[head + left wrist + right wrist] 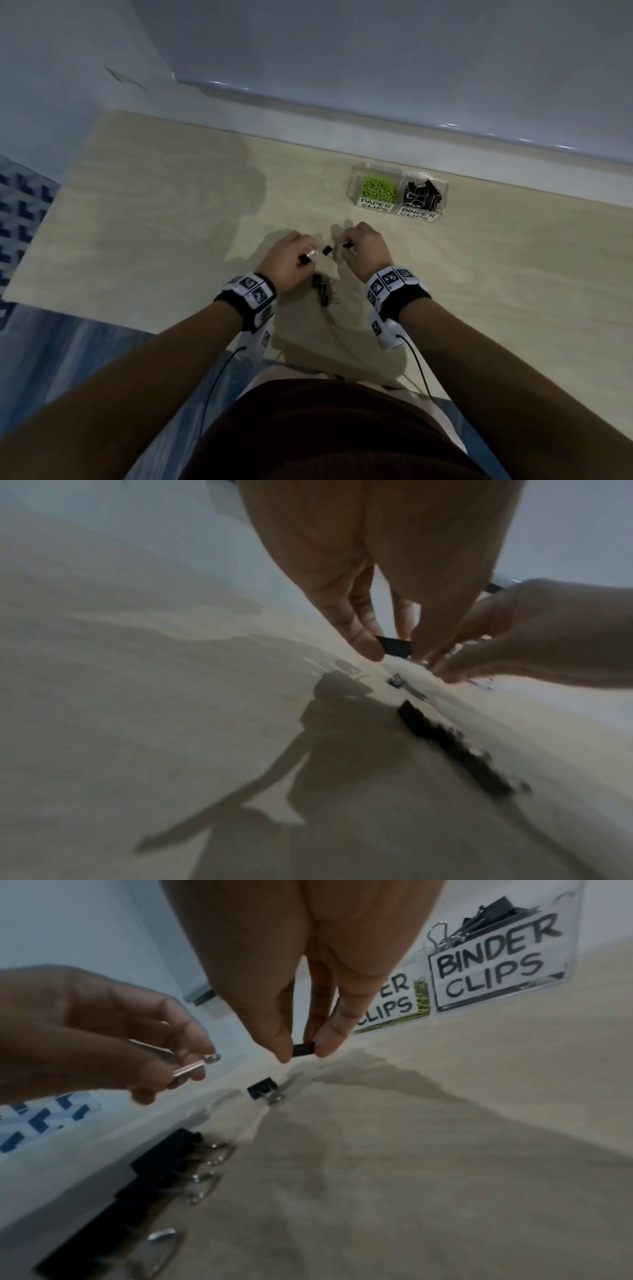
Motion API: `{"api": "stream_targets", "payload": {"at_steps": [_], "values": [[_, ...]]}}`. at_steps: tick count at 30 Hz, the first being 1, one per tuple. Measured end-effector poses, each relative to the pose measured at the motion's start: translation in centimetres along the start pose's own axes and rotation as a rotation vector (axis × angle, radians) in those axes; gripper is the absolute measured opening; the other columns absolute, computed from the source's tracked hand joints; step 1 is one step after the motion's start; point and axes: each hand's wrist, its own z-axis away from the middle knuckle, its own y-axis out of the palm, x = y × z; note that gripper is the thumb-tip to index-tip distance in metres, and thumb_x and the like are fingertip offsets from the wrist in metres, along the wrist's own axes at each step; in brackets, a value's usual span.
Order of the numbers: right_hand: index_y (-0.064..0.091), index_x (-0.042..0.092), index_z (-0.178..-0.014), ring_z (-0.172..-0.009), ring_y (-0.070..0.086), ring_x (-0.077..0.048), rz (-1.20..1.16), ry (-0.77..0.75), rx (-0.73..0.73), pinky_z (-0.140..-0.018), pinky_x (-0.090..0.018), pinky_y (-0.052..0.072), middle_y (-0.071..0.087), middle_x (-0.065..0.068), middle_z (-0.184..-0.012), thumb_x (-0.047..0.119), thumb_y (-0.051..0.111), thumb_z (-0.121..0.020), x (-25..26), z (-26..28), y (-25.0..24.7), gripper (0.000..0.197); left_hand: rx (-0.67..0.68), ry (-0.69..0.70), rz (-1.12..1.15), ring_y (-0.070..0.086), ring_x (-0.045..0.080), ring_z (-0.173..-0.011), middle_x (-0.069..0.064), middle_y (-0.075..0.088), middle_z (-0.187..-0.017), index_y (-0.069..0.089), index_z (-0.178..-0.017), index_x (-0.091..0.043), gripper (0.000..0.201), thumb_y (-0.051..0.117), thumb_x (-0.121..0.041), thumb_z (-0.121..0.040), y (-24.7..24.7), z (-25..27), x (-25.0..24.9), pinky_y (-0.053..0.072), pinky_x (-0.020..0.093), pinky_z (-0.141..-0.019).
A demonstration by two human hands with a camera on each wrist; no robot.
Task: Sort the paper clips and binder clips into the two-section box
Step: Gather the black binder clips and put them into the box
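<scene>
Right wrist view shows the right hand (pixel 301 961) pinching a small black metal binder clip (pixel 303 1050) between thumb and forefinger, just above the pale wooden desk (pixel 445 1150). Beside it, the left hand (pixel 103 1031) has its fingers (pixel 192 1045) curled round another small black binder clip (pixel 65 257), gripped by its silver wire handles (pixel 192 1066); from the left wrist view its black body (pixel 395 646) sits between thumb and fingertips, though that picture is blurred and the exact hold is hard to read. Both hands hover close together over the desk, not touching each other.

Below and between them a lone black binder clip (pixel 262 1091) lies on the desk. Nearer the person, a short row of black binder clips (pixel 321 292) lies end to end, wire handles pointing right.

Farther back and to the right, well apart from the hands, stands the clear plastic two-section box (pixel 352 186). Its left section, labelled PAPER CLIPS, holds a heap of green paper clips (pixel 379 189); its right section, labelled BINDER CLIPS, holds a pile of black binder clips (pixel 423 195).
</scene>
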Motion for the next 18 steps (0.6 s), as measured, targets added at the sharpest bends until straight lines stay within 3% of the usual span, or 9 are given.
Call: {"api": "stream_targets", "payload": {"at_steps": [4,6,8,11,15,18], "values": [[0.069,0.008,-0.101,-0.094,0.055,-0.032,0.03,-0.131,0.178,-0.082,-0.034,0.048,0.055,-0.016,-0.107,0.007,0.06,-0.08,1.4,-0.3,1.1,0.023,0.21,0.292,-0.15,0.055,0.028,-0.093,0.01,0.059,-0.105,0.067,-0.11,-0.014,0.03,0.058,-0.01,-0.081,0.9,2.7,0.9,0.046,0.031,-0.081],[0.068,0.008,-0.105,-0.103,0.05,-0.033,0.163,-0.176,0.259,-0.087,-0.036,0.045,0.052,-0.017,-0.114,0.007,0.057,-0.083,1.6,-0.5,1.6,0.025,0.282,0.308,-0.232,0.054,0.032,-0.096,0.01,0.058,-0.112,0.064,-0.118,-0.017,0.037,0.048,-0.017,-0.085,1.2,2.7,1.6,0.048,0.036,-0.083],[0.068,0.006,-0.103,-0.104,0.049,-0.036,0.239,-0.203,0.267,-0.085,-0.036,0.044,0.051,-0.019,-0.116,0.008,0.056,-0.085,1.4,-0.4,1.7,0.022,0.327,0.304,-0.284,0.053,0.033,-0.1,0.01,0.055,-0.118,0.06,-0.123,-0.02,0.037,0.049,-0.021,-0.088,1.2,2.3,1.9,0.049,0.041,-0.085],[0.068,0.004,-0.097,-0.098,0.051,-0.036,0.241,-0.154,0.222,-0.081,-0.037,0.046,0.052,-0.02,-0.111,0.01,0.054,-0.086,0.7,-0.1,1.2,0.019,0.329,0.31,-0.35,0.052,0.033,-0.099,0.01,0.055,-0.118,0.061,-0.12,-0.019,0.033,0.054,-0.024,-0.089,0.9,2.1,1.4,0.048,0.042,-0.085],[0.067,0.004,-0.078,-0.075,0.057,-0.036,0.107,-0.066,0.111,-0.067,-0.035,0.048,0.055,-0.017,-0.088,0.007,0.058,-0.075,-0.8,1.4,0.6,0.01,0.316,0.252,-0.349,0.053,0.034,-0.092,0.01,0.058,-0.109,0.062,-0.103,-0.013,0.045,0.033,-0.041,-0.083,0.8,2.1,1.1,0.049,0.046,-0.078],[0.068,0.009,-0.071,-0.063,0.057,-0.029,-0.059,-0.116,-0.007,-0.061,-0.036,0.051,0.058,-0.013,-0.078,0.005,0.061,-0.068,-1.2,3.7,0.5,0.009,0.329,0.224,-0.385,0.05,0.034,-0.097,0.011,0.058,-0.111,0.06,-0.103,-0.011,0.034,0.039,-0.033,-0.088,0.5,2.0,0.4,0.046,0.044,-0.081]]}}
